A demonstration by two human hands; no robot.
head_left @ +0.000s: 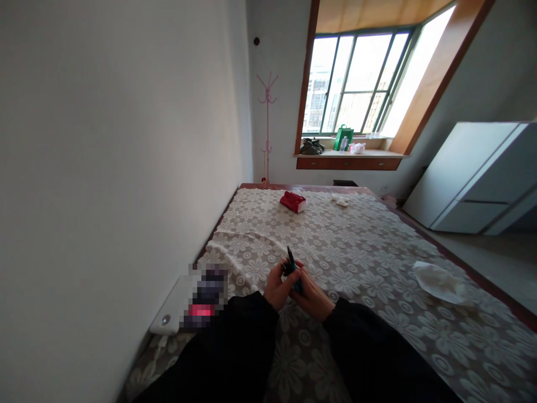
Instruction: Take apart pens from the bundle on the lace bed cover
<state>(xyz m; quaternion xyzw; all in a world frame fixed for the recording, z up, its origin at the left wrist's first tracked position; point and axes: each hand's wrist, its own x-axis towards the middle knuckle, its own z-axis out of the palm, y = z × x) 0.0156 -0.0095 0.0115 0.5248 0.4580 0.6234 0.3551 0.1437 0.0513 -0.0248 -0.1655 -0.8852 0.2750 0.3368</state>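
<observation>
Over the bed, my left hand (277, 286) and my right hand (312, 294) meet in the middle of the view. Between them is a small tool with a dark pointed tip and a teal handle (297, 284). The tip points up and away from me. My left fingers curl round its dark part, with the thumb pressed against the teal part. My right fingers close on the teal side. Its lower end is hidden by the hands, and its exact kind is too small to make out.
A patterned cover (356, 246) lies over the bed. At left are a white power bank (173, 308) with a cable and a blurred-out device (207, 294). A red tissue pack (293, 202) lies farther off, white paper (438, 281) at right. A wall (188, 140) bounds the left.
</observation>
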